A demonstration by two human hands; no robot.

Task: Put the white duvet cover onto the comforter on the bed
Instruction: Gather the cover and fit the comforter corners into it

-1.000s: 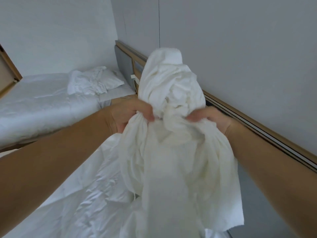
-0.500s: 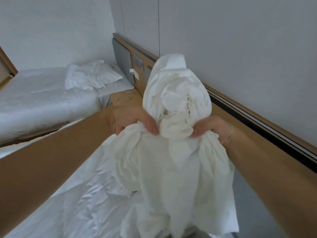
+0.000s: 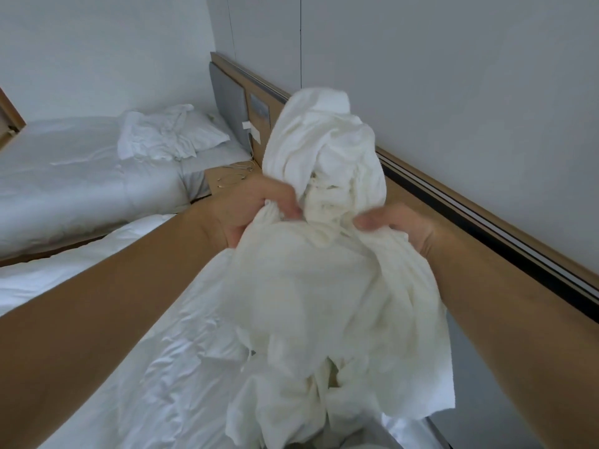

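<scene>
Both grips are closed on the white duvet cover (image 3: 324, 286) at the middle of the head view, with fabric bunched in the curled fingers of the left hand (image 3: 256, 209) and pinched by the right hand (image 3: 395, 228). A twisted wad is raised above the hands and the rest is hung down over the crumpled comforter (image 3: 155, 367) at the near left. Since the cover is held as a tangled bundle and no opening or corner can be made out, a wrong edge could be pulled, so that the cloth is twisted tighter or dragged off to the right against the wooden wall panel (image 3: 486, 254).
</scene>
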